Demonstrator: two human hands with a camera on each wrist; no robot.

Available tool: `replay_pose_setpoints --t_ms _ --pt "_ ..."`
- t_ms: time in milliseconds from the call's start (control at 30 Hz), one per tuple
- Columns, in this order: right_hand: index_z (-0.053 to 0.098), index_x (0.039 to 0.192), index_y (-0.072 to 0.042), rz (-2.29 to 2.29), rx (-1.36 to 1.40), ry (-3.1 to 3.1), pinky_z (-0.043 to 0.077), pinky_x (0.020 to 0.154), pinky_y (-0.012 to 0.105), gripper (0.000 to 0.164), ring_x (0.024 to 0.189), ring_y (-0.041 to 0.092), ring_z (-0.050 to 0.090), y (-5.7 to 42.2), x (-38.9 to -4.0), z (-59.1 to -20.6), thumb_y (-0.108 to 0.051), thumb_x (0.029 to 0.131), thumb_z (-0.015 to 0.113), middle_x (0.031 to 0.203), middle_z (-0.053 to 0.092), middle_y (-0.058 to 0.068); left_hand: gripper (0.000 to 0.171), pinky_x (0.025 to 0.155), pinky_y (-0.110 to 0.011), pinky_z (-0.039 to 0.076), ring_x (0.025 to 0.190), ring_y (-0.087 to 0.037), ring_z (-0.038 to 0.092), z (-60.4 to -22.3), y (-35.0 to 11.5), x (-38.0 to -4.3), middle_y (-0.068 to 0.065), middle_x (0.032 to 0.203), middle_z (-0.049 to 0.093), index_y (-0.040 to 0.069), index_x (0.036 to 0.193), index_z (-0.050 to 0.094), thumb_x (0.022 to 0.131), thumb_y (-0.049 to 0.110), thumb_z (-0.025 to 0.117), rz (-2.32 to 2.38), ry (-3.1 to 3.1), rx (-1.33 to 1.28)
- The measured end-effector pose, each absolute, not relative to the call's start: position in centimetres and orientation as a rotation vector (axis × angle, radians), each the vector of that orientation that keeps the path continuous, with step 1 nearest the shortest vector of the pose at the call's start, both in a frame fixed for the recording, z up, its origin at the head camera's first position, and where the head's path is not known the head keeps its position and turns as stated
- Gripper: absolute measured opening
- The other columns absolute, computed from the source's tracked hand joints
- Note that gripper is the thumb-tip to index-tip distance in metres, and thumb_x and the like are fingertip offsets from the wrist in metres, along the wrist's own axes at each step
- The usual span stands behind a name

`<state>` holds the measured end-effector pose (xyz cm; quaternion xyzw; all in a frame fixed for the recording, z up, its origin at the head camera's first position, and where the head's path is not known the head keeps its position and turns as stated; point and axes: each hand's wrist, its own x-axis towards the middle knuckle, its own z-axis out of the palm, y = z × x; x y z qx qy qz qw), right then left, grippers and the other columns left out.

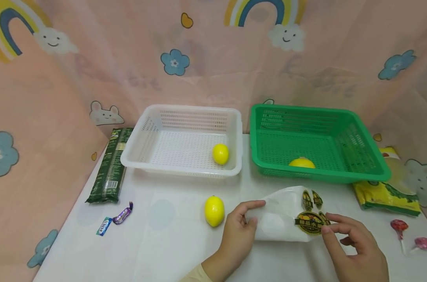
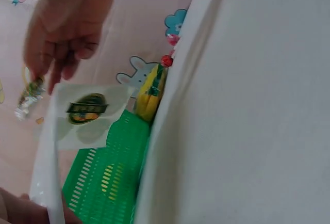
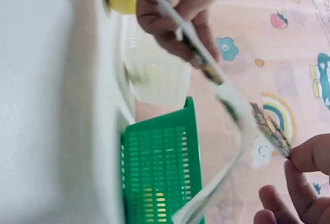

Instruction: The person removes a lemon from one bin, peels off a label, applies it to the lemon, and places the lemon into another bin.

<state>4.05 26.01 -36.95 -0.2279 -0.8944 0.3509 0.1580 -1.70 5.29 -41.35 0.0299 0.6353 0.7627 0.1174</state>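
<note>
White, glossy paper sticker sheet: in the head view it's held up over the white counter, in front of the green plastic basket, w/ several dark, gold-edged prints at its right end. L hand grips the left end btw thumb & fingers; R hand is at the right end, thumb & index pinching. The hands are apart. One round yellow lemon lies on the counter near L hand, a 2nd yellow lemon sits in the white plastic basket, & a 3rd yellow lemon is part-hidden in the green one; no label can be made out on any. L wrist view: R hand has a small black-and-gold foil-look label at its fingertips, clear of the sheet; ≥1 oval label remains on the backing. R wrist view confirms it: gap btw pinched label & the curved, edge-on sheet, L hand clamped on the far end. So, approx status: peeling this label looks done; it's in the air, not yet set on anything. Left: placing it, prob., plus the other labels, none of whose no. I can count exactly.
</note>
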Motion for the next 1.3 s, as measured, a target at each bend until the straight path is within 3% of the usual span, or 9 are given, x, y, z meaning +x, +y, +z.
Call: replay_pose_setpoints --t_ms 33,133,333,567,733,1033,1300 --pt "0.077 0.093 -0.008 1.019 -0.685 -2.527 0.039 0.072 0.011 0.012 0.102 -0.009 0.048 26.0 4.1 -36.8 -0.019 0.099 0.078 0.120 0.068 -0.006 0.050 0.110 -0.028 0.039 0.136 -0.015 0.051 -41.5 5.6 -1.9 0.003 0.135 0.067 0.013 0.125 0.076 0.095 -0.016 0.050 2.208 1.886 0.097" --pt "0.076 0.094 -0.005 1.069 -0.743 -2.447 0.039 0.073 0.009 0.012 0.103 -0.006 0.051 26.1 4.2 -36.4 -0.016 0.099 0.077 0.120 0.067 -0.011 0.050 0.117 -0.034 0.036 0.140 -0.016 0.050 -42.0 6.9 -2.6 0.007 0.132 0.067 0.015 0.126 0.076 0.095 -0.015 0.052 2.115 1.956 0.179" --pt "0.075 0.095 -0.003 1.174 -0.689 -2.372 0.042 0.074 0.008 0.009 0.106 -0.002 0.056 26.0 4.3 -36.4 -0.010 0.098 0.078 0.118 0.066 -0.017 0.044 0.112 -0.030 0.042 0.134 -0.007 0.051 -43.0 8.7 -4.0 0.012 0.134 0.062 0.020 0.129 0.075 0.100 -0.008 0.058 1.803 2.191 0.442" --pt "0.075 0.095 -0.003 1.181 -0.663 -2.402 0.044 0.074 0.007 0.009 0.108 -0.003 0.055 26.1 4.1 -37.2 -0.011 0.099 0.077 0.119 0.066 -0.017 0.041 0.108 -0.042 0.033 0.147 -0.031 0.028 -43.4 8.3 -4.5 -0.008 0.168 0.030 0.026 0.142 0.068 0.101 0.022 0.071 1.012 2.754 0.734" --pt "0.075 0.098 -0.004 1.186 -0.692 -2.462 0.044 0.074 0.008 0.011 0.108 -0.005 0.053 26.4 4.0 -37.8 -0.015 0.101 0.075 0.123 0.065 -0.015 0.042 0.106 -0.049 0.031 0.150 -0.038 0.026 -41.5 6.4 -3.8 -0.010 0.169 0.029 0.030 0.142 0.067 0.100 0.034 0.074 0.844 2.887 0.806" --pt "0.075 0.100 -0.005 1.193 -0.666 -2.523 0.045 0.074 0.009 0.014 0.107 -0.006 0.053 26.7 4.1 -38.7 -0.018 0.101 0.074 0.123 0.062 -0.018 0.062 0.100 -0.057 0.036 0.141 -0.043 0.030 -38.9 -1.1 -4.0 -0.017 0.170 0.023 0.022 0.146 0.063 0.090 0.030 0.087 0.892 3.029 0.486" --pt "0.076 0.098 -0.005 1.208 -0.588 -2.515 0.046 0.073 0.009 0.010 0.110 -0.007 0.052 26.6 3.9 -39.1 -0.015 0.100 0.075 0.121 0.063 -0.021 0.057 0.089 -0.051 0.052 0.124 -0.041 0.046 -39.7 -4.2 -3.7 -0.015 0.149 0.040 0.021 0.134 0.068 0.083 0.026 0.093 1.078 2.927 0.278"
